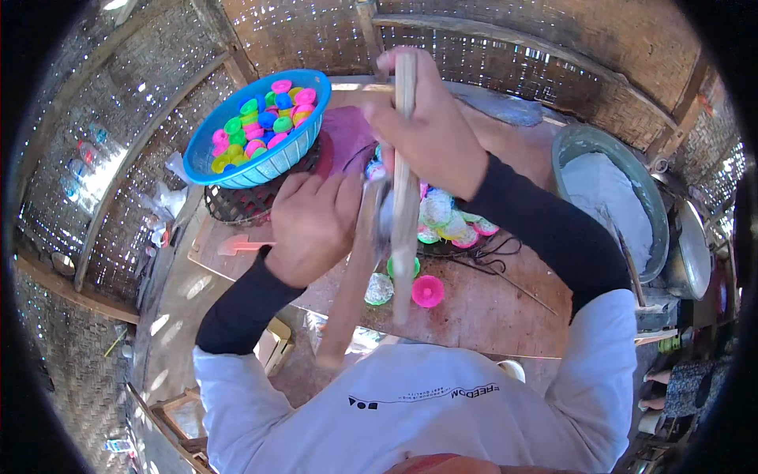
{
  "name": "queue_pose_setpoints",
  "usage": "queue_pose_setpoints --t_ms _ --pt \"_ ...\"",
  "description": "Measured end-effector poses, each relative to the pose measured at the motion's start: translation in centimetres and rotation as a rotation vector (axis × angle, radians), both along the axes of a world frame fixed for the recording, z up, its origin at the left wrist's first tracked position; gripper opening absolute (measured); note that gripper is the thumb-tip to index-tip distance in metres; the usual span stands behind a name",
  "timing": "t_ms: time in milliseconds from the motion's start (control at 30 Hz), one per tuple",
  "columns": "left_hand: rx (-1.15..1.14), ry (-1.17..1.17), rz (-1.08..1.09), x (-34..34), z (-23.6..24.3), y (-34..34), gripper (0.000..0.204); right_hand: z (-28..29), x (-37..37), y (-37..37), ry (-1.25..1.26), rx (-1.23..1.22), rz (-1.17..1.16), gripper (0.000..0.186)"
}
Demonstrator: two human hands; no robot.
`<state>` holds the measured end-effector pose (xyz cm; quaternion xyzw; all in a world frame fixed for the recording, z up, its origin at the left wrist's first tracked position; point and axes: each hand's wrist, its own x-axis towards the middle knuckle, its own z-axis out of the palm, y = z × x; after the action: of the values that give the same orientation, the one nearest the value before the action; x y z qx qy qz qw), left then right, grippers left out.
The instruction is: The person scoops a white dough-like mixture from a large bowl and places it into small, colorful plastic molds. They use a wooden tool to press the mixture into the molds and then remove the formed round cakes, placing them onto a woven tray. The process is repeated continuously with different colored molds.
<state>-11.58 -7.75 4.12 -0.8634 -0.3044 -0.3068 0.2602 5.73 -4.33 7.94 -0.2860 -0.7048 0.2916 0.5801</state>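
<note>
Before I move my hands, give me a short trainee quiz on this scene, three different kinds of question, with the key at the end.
1. Multiple choice: what does the right hand hold?
A) a folded cloth
B) a pale wooden stick
C) a metal spoon

2. True or false: the blue plastic bowl holds small plastic moulds of several colours.

3. Short answer: which is nearer the green tub of white material in the picture, the right hand or the left hand?

Key: 1. B. 2. True. 3. The right hand.
</note>
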Motion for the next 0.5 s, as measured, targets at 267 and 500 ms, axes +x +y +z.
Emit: queue_pose_setpoints --t_ms 267,500 --pt "-0.431 0.215 -0.196 0.4 -0.5 -2.8 0.021 -1.8 3.5 -9.2 -0.206 0.302 0.053 0.046" --pt "-1.107 0.196 -0.440 3.9 -1.0 -2.3 0.041 -1.0 11.4 -13.4 -0.024 0.068 -0.200 0.042"
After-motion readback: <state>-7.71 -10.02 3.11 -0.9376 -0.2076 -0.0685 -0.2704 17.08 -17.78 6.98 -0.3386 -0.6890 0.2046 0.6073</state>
